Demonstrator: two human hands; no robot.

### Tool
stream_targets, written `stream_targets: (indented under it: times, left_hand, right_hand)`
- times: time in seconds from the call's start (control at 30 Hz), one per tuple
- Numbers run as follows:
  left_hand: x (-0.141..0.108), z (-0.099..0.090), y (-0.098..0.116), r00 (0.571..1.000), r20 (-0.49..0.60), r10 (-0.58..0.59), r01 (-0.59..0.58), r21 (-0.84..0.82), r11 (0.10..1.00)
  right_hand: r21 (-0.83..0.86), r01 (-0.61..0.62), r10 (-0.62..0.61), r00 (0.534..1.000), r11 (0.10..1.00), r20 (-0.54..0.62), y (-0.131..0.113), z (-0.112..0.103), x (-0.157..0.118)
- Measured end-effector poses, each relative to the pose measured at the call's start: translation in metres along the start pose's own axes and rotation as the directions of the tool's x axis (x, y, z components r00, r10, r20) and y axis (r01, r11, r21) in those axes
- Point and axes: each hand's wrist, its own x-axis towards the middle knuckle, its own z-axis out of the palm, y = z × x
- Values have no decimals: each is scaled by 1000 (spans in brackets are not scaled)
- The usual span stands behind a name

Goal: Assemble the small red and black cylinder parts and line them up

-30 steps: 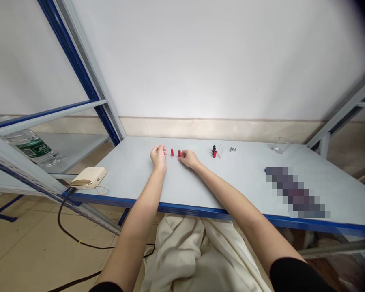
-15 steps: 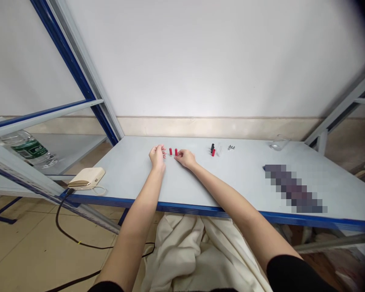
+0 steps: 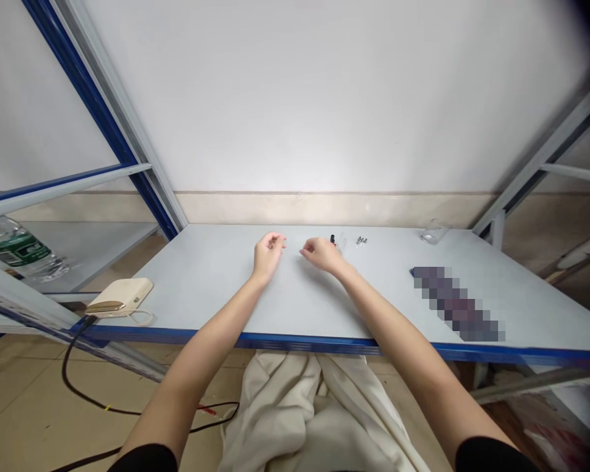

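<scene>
Below both hands stretches the grey table [image 3: 295, 305]! The left hand [image 3: 269, 255] curls inward; right of it, the right hand [image 3: 320, 254] bunches its fingertips; whether either pinches anything, I can't tell. Just beyond the right hand: clear tubes [image 3: 343, 242], a black cylinder [image 3: 332, 238], a half-hidden red piece [image 3: 334, 244].

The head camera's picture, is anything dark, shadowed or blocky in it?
In the head view: the wall brighter mid-frame than at far right; the upper-right corner black; a soft shadow on the tabletop beside the right forearm; a blocky mosaic at right hiding detail.
</scene>
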Motion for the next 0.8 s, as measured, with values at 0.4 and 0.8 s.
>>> stream_targets:
  times: [0.4,0.8]
  left_hand:
    - [-12,80,-7,787,616,-24,-396,535,746]
    - [-18,103,-25,818,576,11,-466,651,599]
  right_hand:
    - [-201,-361,374,927,911,32,91,-35,-20]
    - [-101,-345,338,938,933,-74,104,-4,-8]
